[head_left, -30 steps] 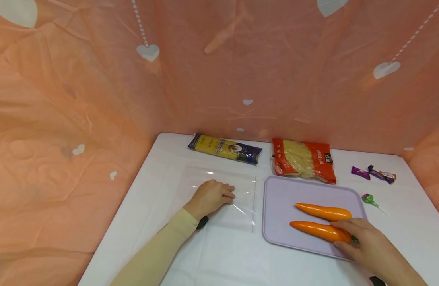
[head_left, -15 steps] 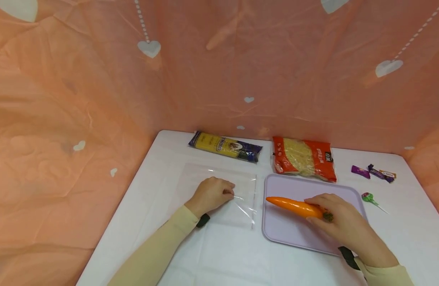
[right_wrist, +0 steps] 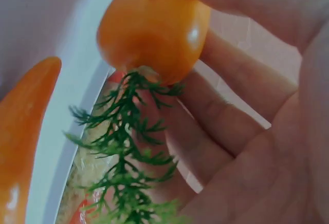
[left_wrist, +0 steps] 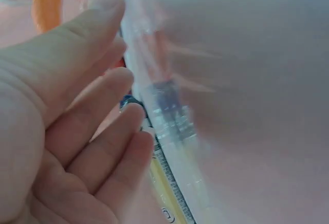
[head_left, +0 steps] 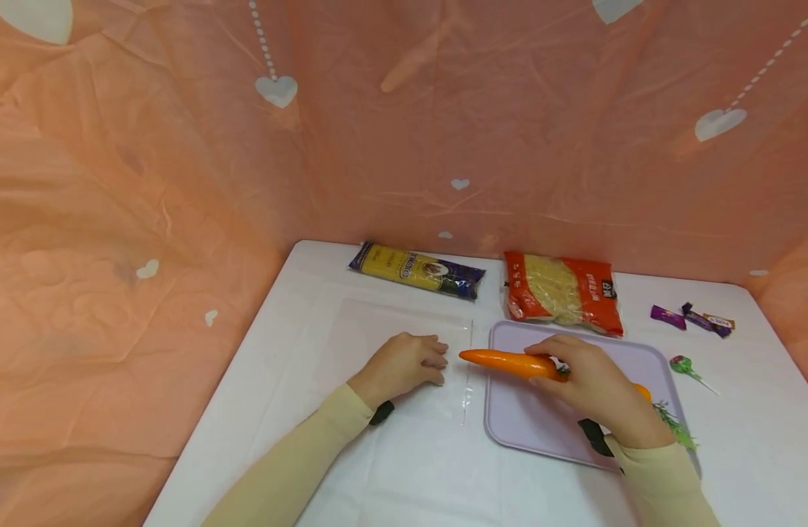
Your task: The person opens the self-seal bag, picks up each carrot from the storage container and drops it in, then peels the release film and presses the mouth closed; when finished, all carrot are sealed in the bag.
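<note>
My right hand point(head_left: 588, 380) grips an artificial-looking carrot point(head_left: 499, 360) by its thick top, thumb on one side and fingers on the other. The carrot's pointed tip reaches past the tray's left rim and overlaps the opening edge of a clear plastic bag point(head_left: 443, 402). Green leafy fronds point(right_wrist: 128, 136) trail from its top in the right wrist view. My left hand point(head_left: 404, 366) lies over the bag near that edge, fingers loosely bent and thumb apart from them. On the lilac tray point(head_left: 519, 421) a second carrot point(right_wrist: 23, 152) lies largely hidden behind my right hand in the head view.
A yellow and blue pasta packet point(head_left: 417, 271) and a red packet point(head_left: 562, 293) of pale yellow food lie along the back. Wrapped candies point(head_left: 667, 317) and a green lollipop point(head_left: 683, 364) lie right of the tray. An orange cloth point(head_left: 180, 183) with hearts hangs around the table.
My right hand has picked up one carrot from the tray and carried it left to the bag's edge. My left hand's fingers, drawn together half a second ago, have spread and shifted slightly right.
</note>
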Tool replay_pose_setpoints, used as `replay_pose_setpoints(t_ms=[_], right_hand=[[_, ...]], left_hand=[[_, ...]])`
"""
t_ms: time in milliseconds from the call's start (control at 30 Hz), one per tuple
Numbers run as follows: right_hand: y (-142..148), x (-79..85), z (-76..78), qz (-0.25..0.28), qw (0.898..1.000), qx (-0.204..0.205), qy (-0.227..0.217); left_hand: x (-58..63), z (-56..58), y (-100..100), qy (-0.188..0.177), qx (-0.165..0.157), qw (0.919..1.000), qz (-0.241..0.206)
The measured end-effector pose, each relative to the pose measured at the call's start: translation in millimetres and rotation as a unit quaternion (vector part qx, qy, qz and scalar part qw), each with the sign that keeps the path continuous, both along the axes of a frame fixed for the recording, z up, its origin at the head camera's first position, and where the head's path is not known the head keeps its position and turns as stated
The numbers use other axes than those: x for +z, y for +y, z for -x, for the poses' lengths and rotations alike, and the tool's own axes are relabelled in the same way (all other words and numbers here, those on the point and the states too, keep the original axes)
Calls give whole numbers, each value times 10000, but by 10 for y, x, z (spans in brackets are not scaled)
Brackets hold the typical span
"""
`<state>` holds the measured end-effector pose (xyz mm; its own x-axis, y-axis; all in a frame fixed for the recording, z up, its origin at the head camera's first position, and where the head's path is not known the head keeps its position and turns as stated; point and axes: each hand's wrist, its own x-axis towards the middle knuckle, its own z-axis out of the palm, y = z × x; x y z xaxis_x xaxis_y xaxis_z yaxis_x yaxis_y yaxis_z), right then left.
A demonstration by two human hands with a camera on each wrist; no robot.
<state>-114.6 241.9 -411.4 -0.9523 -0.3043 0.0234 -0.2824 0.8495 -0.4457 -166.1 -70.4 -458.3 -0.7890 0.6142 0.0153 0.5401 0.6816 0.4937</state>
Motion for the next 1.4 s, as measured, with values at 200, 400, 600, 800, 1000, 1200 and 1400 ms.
replay_pose_setpoints(t_ms=[200,400,600,800,1000,1200,1400], right_hand=[[-16,-58,33,34,9996,-67,-280],[-8,-72,30,15,9992,-94,-395],[-16,-59,46,-10,9990,-75,-435],[-69,-52,51,-16,9974,-38,-726],[-79,-29,29,-66,9972,-81,-742],[-66,-9,33,-53,9970,-103,-768],[-97,-20,59,24,9962,-94,-865]], left_hand=[[-49,-48,43,34,-61,9999,148],[-82,-76,75,313,-25,9992,229],[-98,-74,80,677,150,9975,135],[-76,-55,73,563,185,9982,-4],[-57,-45,76,394,196,9990,15],[-29,-23,60,450,139,9989,-42],[38,-12,30,512,214,9980,-286]])
